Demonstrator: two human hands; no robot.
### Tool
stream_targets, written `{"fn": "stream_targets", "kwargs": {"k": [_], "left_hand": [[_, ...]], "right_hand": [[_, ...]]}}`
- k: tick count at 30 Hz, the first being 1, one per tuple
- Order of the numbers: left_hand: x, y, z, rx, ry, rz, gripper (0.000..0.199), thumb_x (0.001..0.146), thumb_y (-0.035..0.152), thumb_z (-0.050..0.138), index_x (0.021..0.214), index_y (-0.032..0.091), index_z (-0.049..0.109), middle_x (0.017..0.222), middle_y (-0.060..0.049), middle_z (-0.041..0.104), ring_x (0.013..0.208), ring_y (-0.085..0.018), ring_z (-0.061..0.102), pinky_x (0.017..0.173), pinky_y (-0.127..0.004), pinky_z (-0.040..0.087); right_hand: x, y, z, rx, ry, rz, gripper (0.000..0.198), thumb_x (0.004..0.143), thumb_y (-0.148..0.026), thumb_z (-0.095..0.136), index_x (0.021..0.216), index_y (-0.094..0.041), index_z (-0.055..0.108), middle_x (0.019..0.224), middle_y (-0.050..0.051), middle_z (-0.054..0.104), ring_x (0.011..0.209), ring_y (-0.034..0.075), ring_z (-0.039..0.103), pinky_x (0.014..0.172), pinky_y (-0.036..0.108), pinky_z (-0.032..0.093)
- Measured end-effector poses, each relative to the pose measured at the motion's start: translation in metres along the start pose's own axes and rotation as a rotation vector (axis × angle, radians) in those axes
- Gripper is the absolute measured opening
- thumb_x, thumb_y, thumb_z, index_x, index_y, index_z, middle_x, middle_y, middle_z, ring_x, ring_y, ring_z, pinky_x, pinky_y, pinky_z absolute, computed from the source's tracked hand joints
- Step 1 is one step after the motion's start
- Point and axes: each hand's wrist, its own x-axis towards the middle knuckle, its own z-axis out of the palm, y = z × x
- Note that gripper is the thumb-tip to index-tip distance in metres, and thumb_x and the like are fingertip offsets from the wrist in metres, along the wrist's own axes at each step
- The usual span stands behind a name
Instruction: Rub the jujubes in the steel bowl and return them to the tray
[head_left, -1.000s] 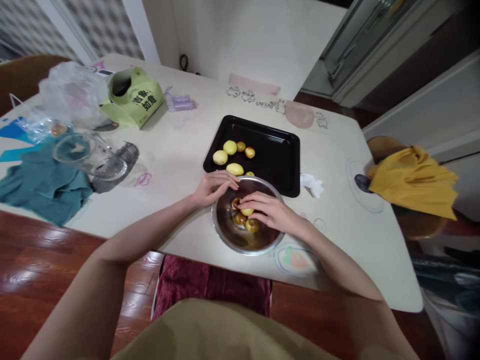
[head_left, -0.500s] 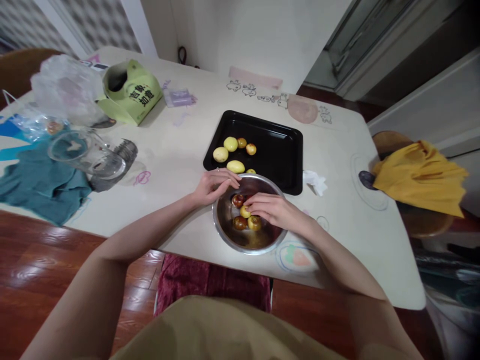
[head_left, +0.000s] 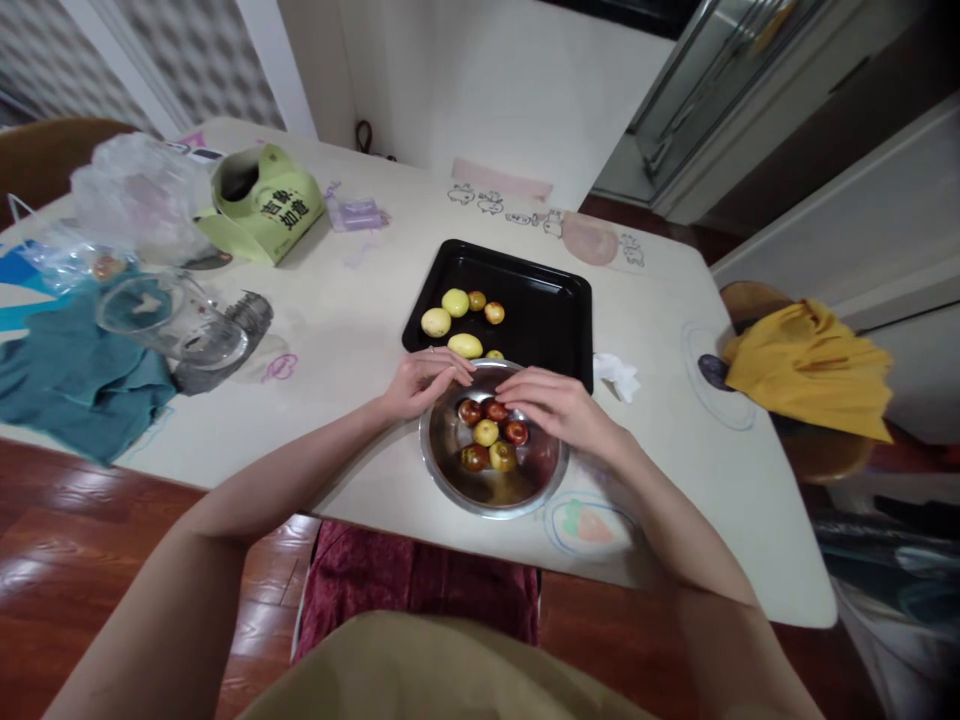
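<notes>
A steel bowl point(head_left: 491, 494) stands near the table's front edge, overlapping the near side of a black baking tray point(head_left: 536, 305). Inside it lie several small round fruits that look like jujubes, some red-brown point(head_left: 516, 432), some yellow point(head_left: 486, 432). My left hand point(head_left: 429, 384) lies over the bowl's upper-left rim, fingers stretched out. Over the right side of the bowl is my right hand point(head_left: 556, 402), its fingers extended above the fruits, and I see nothing held in it. On the tray are larger yellow-green fruits point(head_left: 455, 303) and a few small brownish ones point(head_left: 494, 313).
A crumpled white tissue point(head_left: 618, 375) lies right of the tray. To the left are a glass pitcher point(head_left: 180, 318) on its side, a teal cloth point(head_left: 82, 365), a green carton point(head_left: 266, 205) and a plastic bag point(head_left: 142, 195). A yellow cloth point(head_left: 810, 370) hangs over a chair at right.
My right hand has drawn up and back from the fruits toward the right rim, with its fingers higher. More red-brown fruits show in the bowl. My left hand stays at the rim.
</notes>
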Motion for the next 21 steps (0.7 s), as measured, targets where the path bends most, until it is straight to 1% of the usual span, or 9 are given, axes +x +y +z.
{"fn": "stream_targets", "kwargs": {"k": [3,5,7,9,11,12,14,18,21], "left_hand": [[0.001,-0.001,0.001,-0.008,0.010,0.012,0.040,0.111,0.033,0.047,0.095,0.017,0.080,0.089,-0.011,0.082,0.096,-0.024,0.080,0.088,-0.041,0.063],[0.001,-0.001,0.001,-0.007,0.014,0.014,0.040,0.111,0.031,0.047,0.095,0.017,0.080,0.089,-0.011,0.082,0.097,-0.024,0.080,0.088,-0.040,0.063],[0.001,0.000,0.001,0.000,0.013,0.014,0.039,0.111,0.029,0.047,0.095,0.016,0.080,0.089,-0.011,0.082,0.097,-0.024,0.080,0.088,-0.040,0.063],[0.001,0.000,0.000,0.003,0.007,0.014,0.039,0.111,0.029,0.047,0.094,0.016,0.080,0.089,-0.011,0.082,0.098,-0.024,0.080,0.088,-0.040,0.063],[0.000,0.001,0.000,0.000,0.002,0.009,0.040,0.111,0.031,0.047,0.094,0.017,0.080,0.088,-0.011,0.082,0.098,-0.025,0.080,0.088,-0.040,0.063],[0.000,0.001,0.000,-0.002,0.001,0.004,0.040,0.111,0.032,0.047,0.094,0.017,0.080,0.088,-0.011,0.082,0.098,-0.025,0.080,0.088,-0.040,0.063],[-0.001,0.001,0.000,-0.001,0.002,-0.008,0.040,0.111,0.032,0.048,0.094,0.017,0.080,0.088,-0.011,0.082,0.099,-0.025,0.080,0.088,-0.040,0.063],[-0.003,0.001,0.000,0.007,-0.009,-0.021,0.038,0.110,0.029,0.048,0.096,0.018,0.081,0.089,-0.010,0.082,0.102,-0.025,0.079,0.090,-0.041,0.063],[-0.003,0.002,-0.001,0.009,-0.017,-0.019,0.036,0.110,0.026,0.048,0.097,0.018,0.081,0.090,-0.010,0.083,0.102,-0.025,0.079,0.090,-0.041,0.063]], "right_hand": [[0.016,0.021,-0.016,-0.086,0.154,0.098,0.024,0.107,-0.032,0.057,0.111,-0.028,0.081,0.114,0.008,0.080,0.109,0.027,0.074,0.101,0.049,0.061],[0.029,0.041,-0.023,-0.139,0.185,0.142,0.023,0.105,-0.032,0.059,0.113,-0.027,0.081,0.114,0.009,0.079,0.110,0.028,0.073,0.104,0.051,0.059],[0.039,0.062,-0.024,-0.144,0.108,0.144,0.023,0.102,-0.030,0.064,0.117,-0.027,0.080,0.121,0.009,0.078,0.116,0.030,0.071,0.108,0.053,0.057],[0.044,0.078,-0.022,-0.097,-0.022,0.113,0.026,0.099,-0.026,0.067,0.122,-0.029,0.079,0.130,0.009,0.075,0.124,0.030,0.068,0.111,0.055,0.054],[0.045,0.087,-0.018,-0.034,-0.124,0.089,0.033,0.097,-0.023,0.069,0.128,-0.031,0.077,0.137,0.008,0.072,0.129,0.029,0.067,0.113,0.054,0.052],[0.045,0.089,-0.016,-0.007,-0.148,0.085,0.034,0.097,-0.022,0.069,0.129,-0.032,0.077,0.137,0.008,0.072,0.129,0.028,0.067,0.113,0.053,0.052],[0.042,0.090,-0.012,0.034,-0.155,0.085,0.033,0.097,-0.024,0.069,0.129,-0.030,0.077,0.135,0.009,0.073,0.126,0.027,0.069,0.113,0.050,0.053],[0.039,0.090,-0.008,0.071,-0.122,0.098,0.029,0.098,-0.029,0.069,0.126,-0.027,0.078,0.126,0.009,0.076,0.118,0.026,0.071,0.108,0.047,0.056],[0.039,0.090,-0.006,0.081,-0.118,0.111,0.027,0.099,-0.030,0.067,0.124,-0.027,0.078,0.124,0.009,0.076,0.116,0.025,0.072,0.105,0.044,0.057]]}}
